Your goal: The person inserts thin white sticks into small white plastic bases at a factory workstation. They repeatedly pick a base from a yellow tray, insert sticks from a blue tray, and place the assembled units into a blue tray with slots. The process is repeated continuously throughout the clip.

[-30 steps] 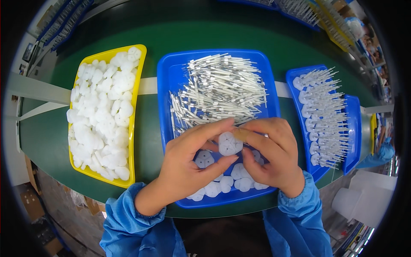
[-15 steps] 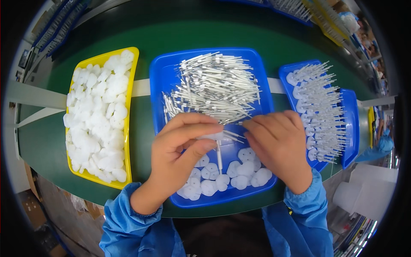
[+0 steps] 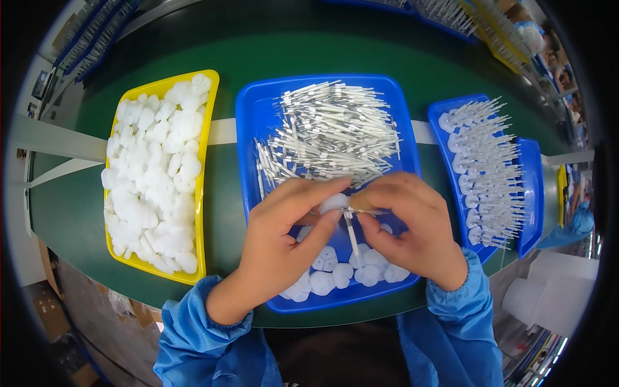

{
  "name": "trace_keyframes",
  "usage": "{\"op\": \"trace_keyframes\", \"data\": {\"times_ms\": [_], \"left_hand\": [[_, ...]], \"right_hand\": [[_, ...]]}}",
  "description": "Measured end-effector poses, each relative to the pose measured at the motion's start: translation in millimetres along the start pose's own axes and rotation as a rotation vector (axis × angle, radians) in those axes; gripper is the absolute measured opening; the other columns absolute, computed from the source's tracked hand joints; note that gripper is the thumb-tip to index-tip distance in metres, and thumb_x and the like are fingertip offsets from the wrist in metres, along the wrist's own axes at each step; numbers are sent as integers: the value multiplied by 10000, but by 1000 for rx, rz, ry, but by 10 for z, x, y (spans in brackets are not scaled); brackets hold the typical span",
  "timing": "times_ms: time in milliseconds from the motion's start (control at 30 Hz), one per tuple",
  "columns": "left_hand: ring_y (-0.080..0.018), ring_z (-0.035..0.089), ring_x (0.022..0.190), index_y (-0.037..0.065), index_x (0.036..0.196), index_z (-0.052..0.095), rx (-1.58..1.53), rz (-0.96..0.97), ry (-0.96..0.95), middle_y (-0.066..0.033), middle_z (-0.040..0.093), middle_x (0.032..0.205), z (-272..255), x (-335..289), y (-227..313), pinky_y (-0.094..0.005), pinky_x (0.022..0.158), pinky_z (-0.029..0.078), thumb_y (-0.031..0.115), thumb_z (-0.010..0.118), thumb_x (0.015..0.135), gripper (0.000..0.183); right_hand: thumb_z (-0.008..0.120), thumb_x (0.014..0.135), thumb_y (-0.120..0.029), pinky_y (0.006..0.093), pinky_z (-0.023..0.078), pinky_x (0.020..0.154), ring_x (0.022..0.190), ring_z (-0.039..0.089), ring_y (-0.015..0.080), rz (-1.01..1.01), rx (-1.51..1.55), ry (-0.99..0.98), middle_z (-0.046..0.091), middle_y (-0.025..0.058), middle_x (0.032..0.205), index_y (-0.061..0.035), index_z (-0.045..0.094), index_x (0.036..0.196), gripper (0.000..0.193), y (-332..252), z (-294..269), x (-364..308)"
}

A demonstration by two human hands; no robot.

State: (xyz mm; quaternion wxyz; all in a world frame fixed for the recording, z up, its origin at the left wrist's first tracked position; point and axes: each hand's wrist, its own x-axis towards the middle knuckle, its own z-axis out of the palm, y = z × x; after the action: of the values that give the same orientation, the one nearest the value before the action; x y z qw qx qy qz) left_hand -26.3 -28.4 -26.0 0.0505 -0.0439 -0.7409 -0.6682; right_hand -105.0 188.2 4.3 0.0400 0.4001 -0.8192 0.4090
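My left hand (image 3: 284,226) pinches a small translucent white scalloped disc (image 3: 333,204) between thumb and fingers, above the blue tray (image 3: 244,155). From the disc a thin white rod (image 3: 353,240) hangs downward. My right hand (image 3: 412,226) is closed around several thin white rods (image 3: 369,211), its fingertips meeting the disc's right edge; the exact contact is partly hidden by the fingers. Beyond both hands lies a heap of white rods with silvery metal parts (image 3: 342,132) in the tray. Loose white scalloped discs (image 3: 322,282) lie along its near side, partly under my hands.
A yellow tray (image 3: 201,219) full of white discs stands at left. At right, a blue tray (image 3: 445,158) holds discs with rods standing in them, beside another blue tray (image 3: 532,187). More rod-filled trays (image 3: 445,16) are at the far edge of the green table (image 3: 225,55).
My right hand has come left to meet the disc in my left hand, bringing its rods against it. The view has shifted slightly, so the trays appear further right.
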Motion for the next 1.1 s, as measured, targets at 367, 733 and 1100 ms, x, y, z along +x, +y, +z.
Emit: {"op": "trace_keyframes", "data": {"times_ms": [367, 733, 1100], "left_hand": [[-150, 709, 1031, 42, 1433, 757, -4, 13, 112, -91, 674, 1194, 28, 24, -41, -259, 863, 649, -121, 790, 946, 515], [-215, 736, 1010, 69, 1317, 838, 152, 90, 136, -115, 757, 1227, 34, 8, -28, -305, 880, 635, -116, 797, 917, 442], [-253, 747, 924, 83, 1317, 848, 350, 118, 78, -109, 847, 998, 15, 26, 27, -360, 846, 588, -60, 848, 880, 460]], "right_hand": [[936, 846, -25, 280, 529, 564, 603, 665, 124, 230, 148, -19, 756, 45, 841, -77, 845, 1075, 251, 19, -12, -121], [928, 892, -93, 301, 490, 521, 536, 653, 148, 255, 109, 10, 696, 41, 657, -65, 842, 1042, 175, -78, 50, -115], [911, 923, -143, 318, 470, 536, 543, 667, 164, 459, 260, -6, 707, 35, 655, -70, 818, 949, 120, -33, 128, -161]]}}
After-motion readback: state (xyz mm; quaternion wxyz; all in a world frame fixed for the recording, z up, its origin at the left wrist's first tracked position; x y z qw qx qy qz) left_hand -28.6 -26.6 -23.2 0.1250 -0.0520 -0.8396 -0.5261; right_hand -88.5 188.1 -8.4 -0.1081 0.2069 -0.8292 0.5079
